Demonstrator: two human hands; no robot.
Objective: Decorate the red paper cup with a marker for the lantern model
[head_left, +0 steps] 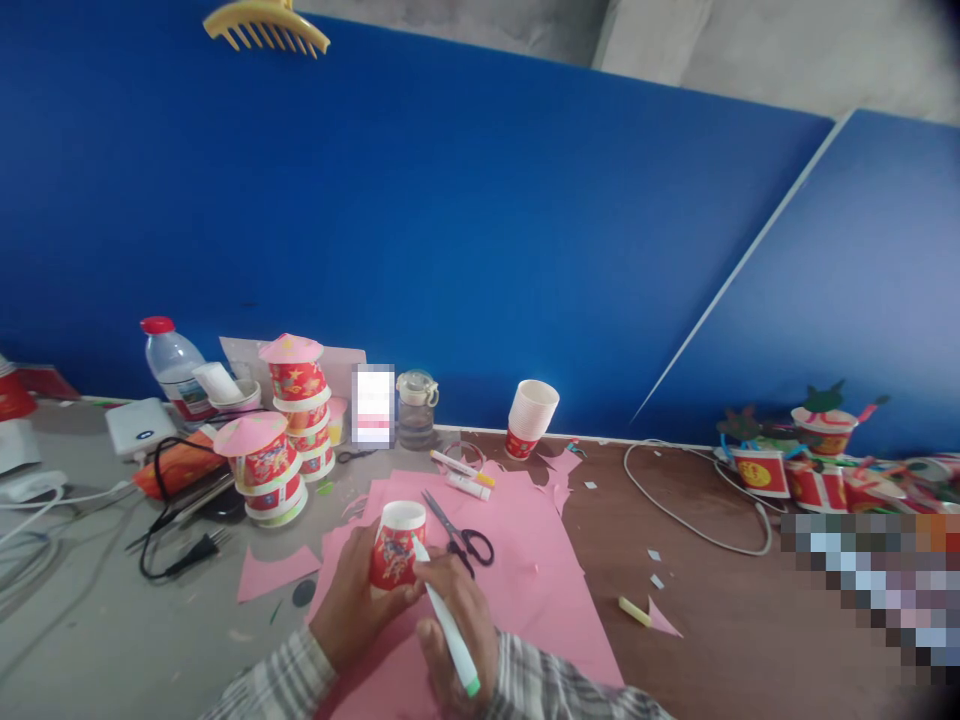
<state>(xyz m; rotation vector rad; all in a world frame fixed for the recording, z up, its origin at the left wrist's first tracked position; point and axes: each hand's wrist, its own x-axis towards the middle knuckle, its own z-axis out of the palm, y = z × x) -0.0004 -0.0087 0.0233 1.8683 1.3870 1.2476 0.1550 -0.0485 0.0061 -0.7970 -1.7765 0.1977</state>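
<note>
A red patterned paper cup (395, 560) stands upside down on the pink paper (540, 600), its white base facing up. My left hand (358, 600) wraps around the cup's left side and front. In my right hand (461, 610) is a white marker (452, 635) with a green end, its other end at the cup's right side. Whether that tip touches the cup, I cannot tell. Black-handled scissors (461, 535) lie just beyond my right hand, blades pointing away. Two more markers (469, 480) rest at the far edge of the pink paper.
Cup towers with pink cone roofs (266, 455) stand at left, near a plastic bottle (176, 370) and a black plug cable (191, 555). A glass jar (416, 410) and stacked paper cups (531, 415) are at the back. Decorated cups (761, 470) and a white cable (697, 540) lie right.
</note>
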